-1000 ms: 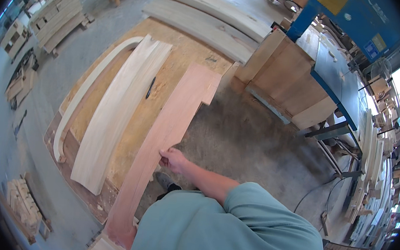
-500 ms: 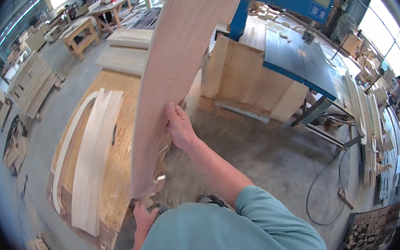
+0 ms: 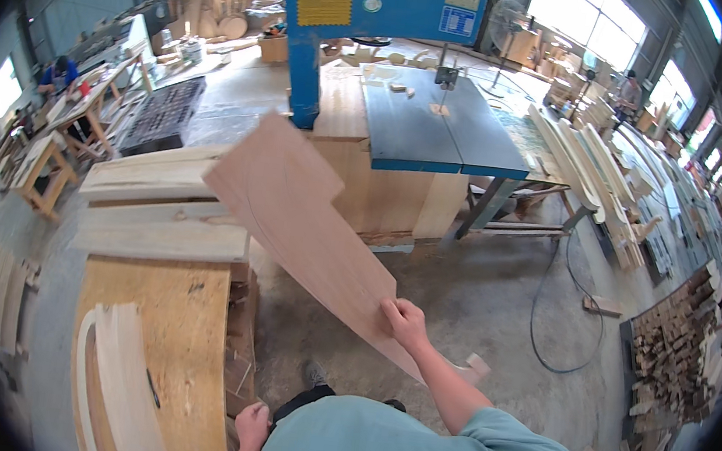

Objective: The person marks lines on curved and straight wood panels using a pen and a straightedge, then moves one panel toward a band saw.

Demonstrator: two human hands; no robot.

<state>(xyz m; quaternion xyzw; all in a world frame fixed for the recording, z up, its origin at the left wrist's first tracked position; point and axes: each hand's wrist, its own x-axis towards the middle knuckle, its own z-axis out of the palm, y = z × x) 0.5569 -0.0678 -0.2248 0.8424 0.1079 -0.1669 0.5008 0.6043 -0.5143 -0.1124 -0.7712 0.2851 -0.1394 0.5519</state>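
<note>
My right hand (image 3: 406, 321) grips a long, flat wooden board (image 3: 292, 209) by its right edge. The board is held in the air at a slant, its wide stepped end up and left, its narrow end behind my forearm. Faint curved pencil lines run over its face. Low beside the bench edge, my left hand (image 3: 252, 425) has its fingers curled in, with nothing visible in them. On the plywood bench top (image 3: 191, 331) lie a pale plank (image 3: 127, 377), a thin curved wooden strip (image 3: 85, 373) and a slim dark pen-like object (image 3: 153, 388).
Ahead stands a blue bandsaw (image 3: 384, 3) with a dark table (image 3: 434, 119) bearing small offcuts. Thick planks (image 3: 158, 226) are stacked beyond the bench. A black cable (image 3: 535, 332) loops over the floor at right, near a pile of wood blocks (image 3: 674, 346). Two people work far off.
The board has swung from near upright in front of me to a slant toward the right, carried by my right hand. My left hand has come away from its lower end. The view has turned right.
</note>
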